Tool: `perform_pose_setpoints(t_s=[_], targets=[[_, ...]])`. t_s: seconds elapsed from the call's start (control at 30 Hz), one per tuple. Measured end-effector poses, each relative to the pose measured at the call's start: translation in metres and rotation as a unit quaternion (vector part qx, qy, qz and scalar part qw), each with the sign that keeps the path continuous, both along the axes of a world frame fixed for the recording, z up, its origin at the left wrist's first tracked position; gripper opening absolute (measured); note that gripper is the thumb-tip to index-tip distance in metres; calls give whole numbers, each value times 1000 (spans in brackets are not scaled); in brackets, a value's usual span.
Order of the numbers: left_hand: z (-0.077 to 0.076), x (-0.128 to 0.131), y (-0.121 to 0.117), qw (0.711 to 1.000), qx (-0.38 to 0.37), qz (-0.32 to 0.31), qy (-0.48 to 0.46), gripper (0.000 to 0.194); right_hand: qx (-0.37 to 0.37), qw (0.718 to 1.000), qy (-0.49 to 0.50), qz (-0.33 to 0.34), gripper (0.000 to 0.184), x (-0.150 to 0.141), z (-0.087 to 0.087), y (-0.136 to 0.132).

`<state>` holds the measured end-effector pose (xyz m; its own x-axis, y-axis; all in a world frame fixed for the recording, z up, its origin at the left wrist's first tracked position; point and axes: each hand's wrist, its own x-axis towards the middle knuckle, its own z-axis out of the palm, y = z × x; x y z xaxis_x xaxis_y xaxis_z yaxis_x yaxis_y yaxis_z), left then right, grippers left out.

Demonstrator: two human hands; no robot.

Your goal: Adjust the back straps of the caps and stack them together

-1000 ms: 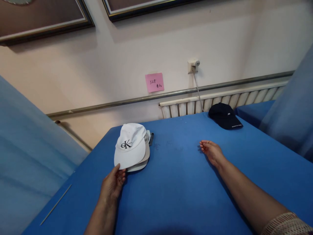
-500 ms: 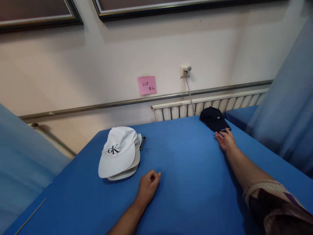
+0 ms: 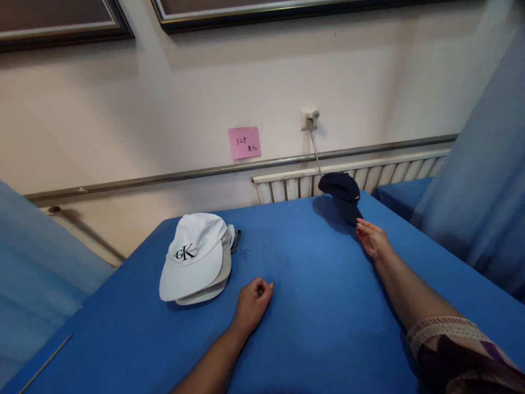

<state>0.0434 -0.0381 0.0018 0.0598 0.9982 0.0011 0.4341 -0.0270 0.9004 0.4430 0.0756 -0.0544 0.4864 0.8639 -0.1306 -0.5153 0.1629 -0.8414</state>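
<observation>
My right hand (image 3: 371,238) grips the brim of a dark navy cap (image 3: 341,191) at the far right of the blue table (image 3: 311,306); the cap is tilted up off the surface. My left hand (image 3: 252,298) rests on the table in a loose fist with nothing in it, just right of a white cap (image 3: 192,254) with a black logo. That white cap lies on top of a beige cap (image 3: 213,282), and both sit at the table's left.
A white radiator (image 3: 377,175) and a metal rail run along the wall behind the table. A pink sticky note (image 3: 244,142) and a wall socket (image 3: 308,117) with a cable are above. Blue curtains hang at left and right.
My left hand left the white cap's brim and settled as a fist on the table. My right hand reached to the navy cap, took its brim and lifted it.
</observation>
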Motion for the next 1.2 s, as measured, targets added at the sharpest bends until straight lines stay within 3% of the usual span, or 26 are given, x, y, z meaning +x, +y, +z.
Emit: perform_pose_setpoints(t_s=[0.07, 0.13, 0.23, 0.33, 0.43, 0.57, 0.73, 0.8, 0.83, 0.9, 0.93, 1.0, 1.03, 1.07, 1.13, 1.2], targets=[[0, 3, 7, 994, -33, 10, -103, 28, -7, 998, -24, 53, 29, -13, 4, -10], [1, 5, 16, 970, -72, 35, -228, 27, -15, 993, -46, 110, 29, -29, 8, -23], [3, 2, 26, 905, -143, 51, -396, 29, -29, 972, -79, 221, 29, -57, 14, -43], [4, -9, 29, 829, -231, -5, -509, 26, -36, 947, -103, 303, 25, -80, 20, -57], [4, -22, 28, 776, -255, -25, -576, 21, -69, 963, -85, 246, 21, -91, 24, -57], [2, -30, 26, 743, -245, -19, -622, 12, -103, 981, -77, 143, 17, -92, 26, -40], [2, -29, 25, 758, -225, -33, -612, 23, -102, 987, -125, -2, 21, -113, 37, -45], [2, -26, 23, 781, -216, -36, -584, 22, -53, 983, -170, -42, 28, -139, 47, -68], [1, -24, 22, 795, -209, -35, -568, 21, 32, 966, -250, -50, 28, -156, 52, -84], [0, -21, 19, 820, -195, -36, -537, 17, 199, 896, -388, 86, 29, -190, 63, -118], [0, -19, 18, 828, -192, -38, -526, 16, 263, 838, -441, 185, 33, -207, 66, -133], [-1, -18, 16, 833, -190, -39, -518, 15, 330, 725, -510, 325, 44, -233, 68, -152], [-1, -18, 16, 832, -192, -34, -520, 15, 327, 710, -533, 323, 47, -241, 66, -154], [-1, -18, 15, 829, -194, -25, -523, 15, 305, 717, -550, 300, 49, -245, 63, -152], [-2, -18, 14, 827, -199, -7, -526, 15, 216, 768, -563, 216, 52, -245, 51, -136], [-2, -19, 14, 828, -210, -4, -519, 13, 126, 794, -562, 194, 46, -237, 40, -116]])
